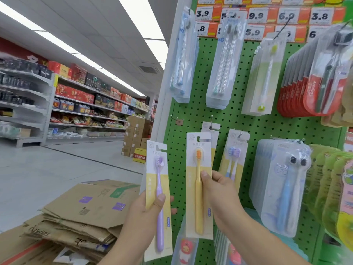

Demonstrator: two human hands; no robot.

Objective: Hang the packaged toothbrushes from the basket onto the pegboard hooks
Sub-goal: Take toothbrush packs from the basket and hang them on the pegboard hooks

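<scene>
Now both hands are raised in front of the green perforated pegboard (254,123), each holding one packaged toothbrush upright. The left hand (145,213) pinches a purple toothbrush in a white-and-yellow card pack (157,197), thumb across the front and fingers curled behind, just off the pegboard's left edge. The right hand (219,190) grips an orange toothbrush in a matching card pack (199,184) at mid-handle, thumb on the front; its hang slot sits just below a metal hook (211,123) already carrying a similar pack. To the right of it a twin purple-and-blue toothbrush pack (234,153) hangs on its own hook. Near the pegboard's left edge a short bare hook (176,118) sticks out. Flattened brown cardboard boxes (84,213) lie stacked on the floor at lower left.
</scene>
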